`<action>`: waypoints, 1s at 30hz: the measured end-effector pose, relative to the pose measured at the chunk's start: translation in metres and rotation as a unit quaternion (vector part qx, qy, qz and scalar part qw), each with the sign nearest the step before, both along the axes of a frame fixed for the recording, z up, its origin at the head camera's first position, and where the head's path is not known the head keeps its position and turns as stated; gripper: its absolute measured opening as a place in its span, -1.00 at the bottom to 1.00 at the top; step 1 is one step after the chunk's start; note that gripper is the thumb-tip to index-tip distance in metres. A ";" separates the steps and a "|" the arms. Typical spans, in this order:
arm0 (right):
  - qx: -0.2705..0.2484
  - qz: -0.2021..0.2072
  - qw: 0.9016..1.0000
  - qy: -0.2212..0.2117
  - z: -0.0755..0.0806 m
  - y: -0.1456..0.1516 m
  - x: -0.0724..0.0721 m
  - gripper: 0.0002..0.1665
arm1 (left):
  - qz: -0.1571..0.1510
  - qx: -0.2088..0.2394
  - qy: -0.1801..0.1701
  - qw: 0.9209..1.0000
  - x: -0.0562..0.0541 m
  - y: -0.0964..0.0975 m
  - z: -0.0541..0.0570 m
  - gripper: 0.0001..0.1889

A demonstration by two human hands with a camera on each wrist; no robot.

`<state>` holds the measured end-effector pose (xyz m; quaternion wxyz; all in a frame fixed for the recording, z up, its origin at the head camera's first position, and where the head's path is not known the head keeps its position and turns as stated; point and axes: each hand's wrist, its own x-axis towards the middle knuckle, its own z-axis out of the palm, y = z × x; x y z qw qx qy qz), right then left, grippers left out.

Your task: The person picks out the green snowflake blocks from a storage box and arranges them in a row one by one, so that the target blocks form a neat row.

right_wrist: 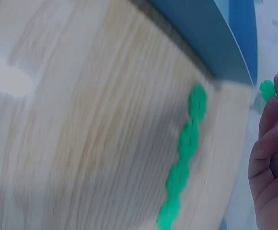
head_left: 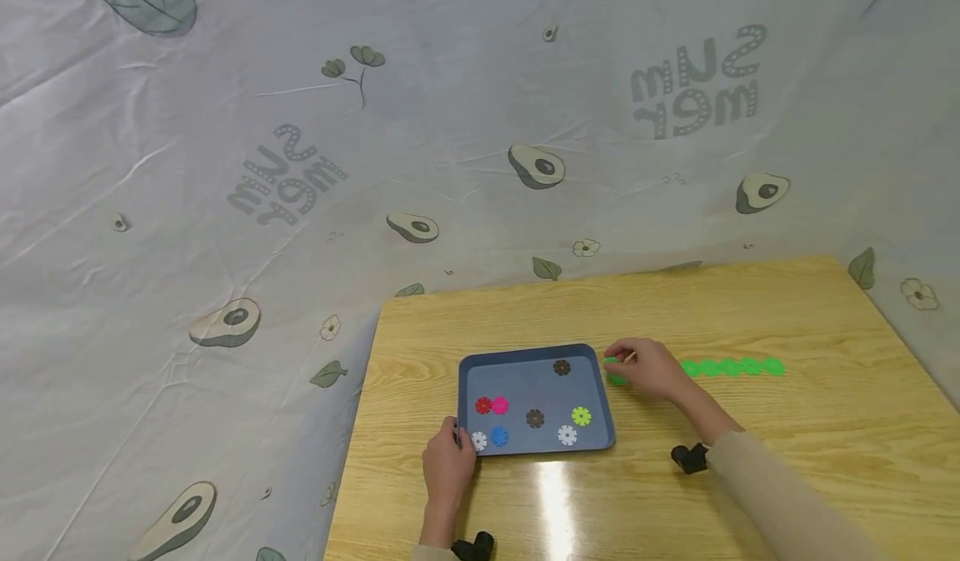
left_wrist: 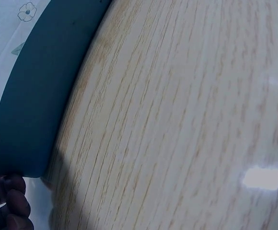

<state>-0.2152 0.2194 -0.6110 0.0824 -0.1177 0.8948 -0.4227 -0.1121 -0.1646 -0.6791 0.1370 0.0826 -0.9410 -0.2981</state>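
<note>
My left hand (head_left: pixel 447 461) grips the front left corner of a grey-blue tray (head_left: pixel 540 451). In the left wrist view, curled fingers (left_wrist: pixel 18 201) sit under the end of the tray's wall, partly cut off by the frame. Just off the tray's right side, my right hand (head_left: pixel 651 369) pinches a green notched plastic disc (right_wrist: pixel 267 90) between thumb and fingertips. On the table to the right of that hand lies a row of several green discs (head_left: pixel 731 368), edge to edge; the right wrist view shows part of the row (right_wrist: pixel 178 177).
Inside the tray lie a red disc (head_left: pixel 483 406), a pink one (head_left: pixel 500 406), a blue one (head_left: pixel 498 437), a yellow-green one (head_left: pixel 581 416), plus brown (head_left: pixel 535 418) and white ones (head_left: pixel 567 435). A patterned curtain (head_left: pixel 480 127) hangs behind the wooden table (head_left: pixel 825 461).
</note>
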 end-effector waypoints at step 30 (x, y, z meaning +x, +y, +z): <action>0.069 -0.249 0.965 -0.053 -0.005 0.242 0.058 -0.30 | -0.004 0.002 -0.006 1.000 0.002 0.001 0.004 -0.93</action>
